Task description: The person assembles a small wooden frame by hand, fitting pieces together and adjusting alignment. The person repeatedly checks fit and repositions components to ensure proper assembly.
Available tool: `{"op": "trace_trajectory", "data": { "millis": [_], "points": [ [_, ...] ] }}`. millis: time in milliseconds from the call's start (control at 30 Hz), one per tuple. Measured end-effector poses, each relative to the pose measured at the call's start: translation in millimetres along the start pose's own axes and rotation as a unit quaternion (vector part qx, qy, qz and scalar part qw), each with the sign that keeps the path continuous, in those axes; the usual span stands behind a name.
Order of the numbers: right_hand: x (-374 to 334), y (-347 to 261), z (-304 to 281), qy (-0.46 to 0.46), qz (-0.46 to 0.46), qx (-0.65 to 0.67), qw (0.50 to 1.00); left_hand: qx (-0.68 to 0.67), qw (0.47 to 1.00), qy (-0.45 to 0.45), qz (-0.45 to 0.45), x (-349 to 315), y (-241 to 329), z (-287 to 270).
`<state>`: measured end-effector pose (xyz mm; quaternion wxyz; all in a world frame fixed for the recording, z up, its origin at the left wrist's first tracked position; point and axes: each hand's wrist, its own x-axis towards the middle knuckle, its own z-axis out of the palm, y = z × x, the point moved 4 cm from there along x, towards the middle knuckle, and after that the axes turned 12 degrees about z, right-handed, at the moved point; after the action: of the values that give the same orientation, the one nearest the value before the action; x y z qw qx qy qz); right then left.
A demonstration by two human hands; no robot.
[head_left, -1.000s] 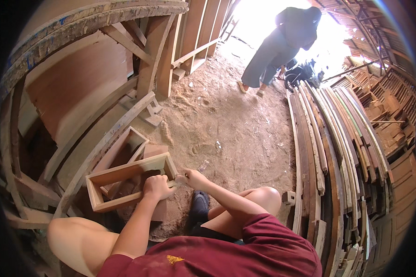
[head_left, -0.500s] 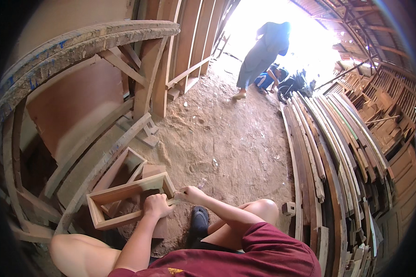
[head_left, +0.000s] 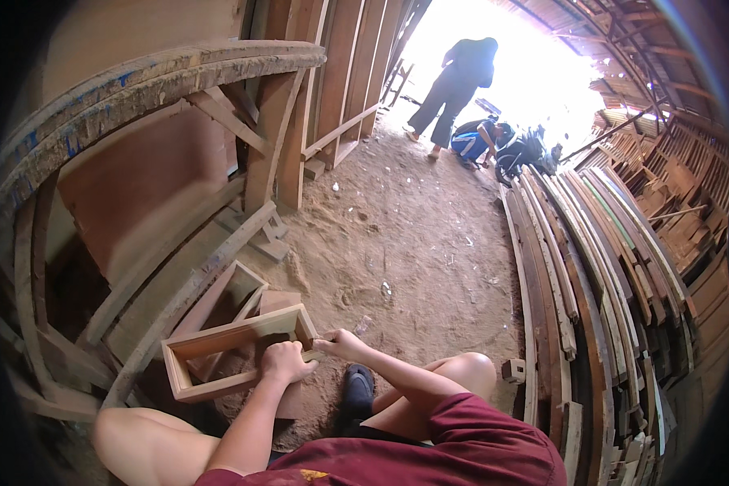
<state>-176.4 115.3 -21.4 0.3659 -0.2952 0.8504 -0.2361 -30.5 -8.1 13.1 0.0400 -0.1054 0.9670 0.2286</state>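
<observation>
wooden frame extends left from right hand; left hand clasps its near side; right grip unclear

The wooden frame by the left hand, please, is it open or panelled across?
Open: through the wooden frame, pieces of wood show.

Smooth wooden frame (matt all over)

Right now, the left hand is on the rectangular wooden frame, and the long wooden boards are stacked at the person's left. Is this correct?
Not quite: the head view shows the long wooden boards stacked at the person's right. The left hand is on the rectangular wooden frame.
</observation>
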Motion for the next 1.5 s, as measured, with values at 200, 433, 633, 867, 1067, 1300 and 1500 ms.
{"op": "trace_trajectory", "data": {
  "millis": [200,433,633,867,1067,1300,1500],
  "points": [
    [-3,7,7,0.013,0.000,0.027,1.000,0.008,1.000,-0.018,0.009,1,4,-1],
    [5,8,3,0.046,-0.024,0.011,0.999,0.029,0.999,-0.020,0.001,6,3,6],
    [4,18,10,-0.034,-0.041,0.037,0.998,0.022,0.999,-0.023,-0.002,3,-1,3],
    [10,13,7,0.011,-0.024,0.061,0.998,0.025,0.999,-0.026,0.011,0,2,0],
    [5,8,-2,0.033,-0.041,-0.042,0.998,0.036,0.999,-0.028,-0.003,4,-1,12],
    [-9,0,-2,-0.017,-0.042,-0.031,0.998,0.021,0.999,-0.023,-0.001,5,-7,11],
    [0,-10,-5,0.088,-0.067,-0.020,0.994,0.023,1.000,-0.014,0.010,6,-3,13]
  ]
}}
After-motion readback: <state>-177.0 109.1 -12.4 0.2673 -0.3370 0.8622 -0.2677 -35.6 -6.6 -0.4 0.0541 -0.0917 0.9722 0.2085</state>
